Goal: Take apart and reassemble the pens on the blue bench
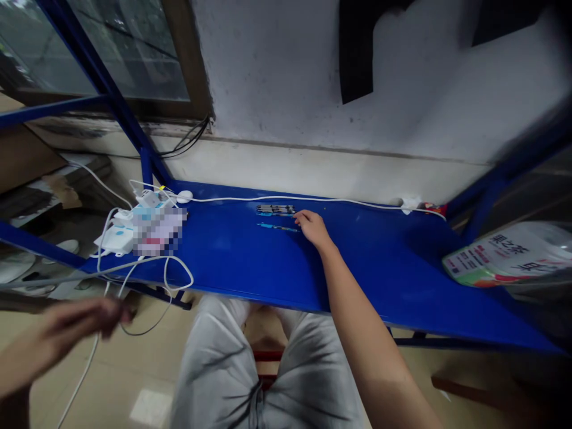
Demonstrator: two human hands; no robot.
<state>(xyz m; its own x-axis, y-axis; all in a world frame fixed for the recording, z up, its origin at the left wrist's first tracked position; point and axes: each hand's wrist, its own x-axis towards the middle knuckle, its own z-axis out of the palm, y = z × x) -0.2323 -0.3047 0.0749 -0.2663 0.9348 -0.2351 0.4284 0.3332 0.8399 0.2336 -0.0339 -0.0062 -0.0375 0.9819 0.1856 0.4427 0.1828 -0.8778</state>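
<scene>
My right hand [313, 227] is over the middle of the blue table [250, 262], its fingers bent together around the right end of a blue pen [277, 215]. That pen lies close beside a row of several dark and clear pens [274, 208]. A little nearer to me, a second blue pen [277, 227] lies apart, its right end close to the hand. My left hand [84, 322] is low on the left, off the table's edge and smeared by motion. Its fingers do not show clearly, and nothing can be made out in it.
White power strips and adapters [118, 232] sit at the table's left end, with loose cables hanging past the edge. One white cable [277, 198] runs along the back. At right stands a large labelled bottle [504, 253]. Blue frame posts [147, 167] flank the table.
</scene>
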